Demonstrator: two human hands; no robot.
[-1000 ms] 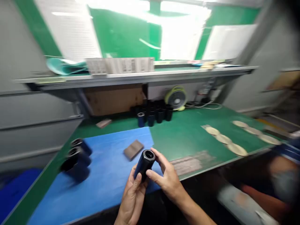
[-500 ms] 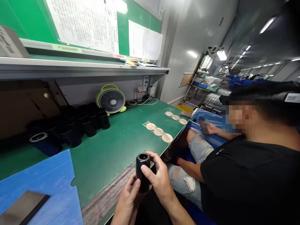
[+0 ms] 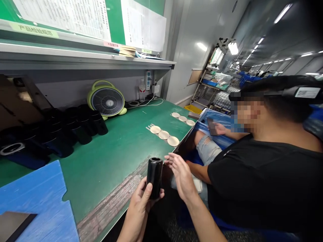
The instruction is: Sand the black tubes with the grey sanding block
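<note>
A glossy black cylinder (image 3: 154, 174) with a round hole in its top stands nearly upright in my left hand (image 3: 142, 201), whose fingers wrap round its lower half. My right hand (image 3: 182, 174) is just to the right of the cylinder, apart from it, with fingers stretched out and nothing in them. Both hands are in front of the green table's (image 3: 121, 154) worn near edge. Several similar dark cylinders (image 3: 58, 141) are grouped at the left back of the table, one lying tilted with its pale ring end showing.
A green fan (image 3: 107, 101) stands under the shelf (image 3: 88, 62). Round cream discs (image 3: 164, 134) lie in rows along the table's right side. A blue sheet (image 3: 42, 198) covers the near left. Close on my right sits a co-worker (image 3: 262, 168) in black, holding a dark object.
My right hand has let go of the cylinder and moved off to the right, its fingers straightening. My left hand still holds the cylinder. The view has shifted slightly.
</note>
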